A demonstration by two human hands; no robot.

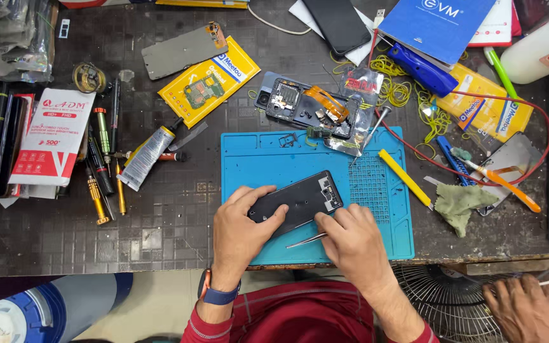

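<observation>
On the blue mat (255,159), left hand (239,228) grips a phone (297,198); right hand (351,241) pinches tweezers (306,240).

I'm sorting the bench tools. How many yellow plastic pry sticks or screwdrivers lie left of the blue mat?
4 screwdrivers, no pry stick: a green-handled one, a black one, and two gold-handled ones, all beside the glue tube. More may be hidden under the packets.

1. A single head-worn view looks almost straight down onto the counter (160,228).
2. The wearer's side is the bottom edge; the far side of the counter lies at the top.
3. It sits fairly near, with the blue repair mat (255,159) roughly central.
</observation>
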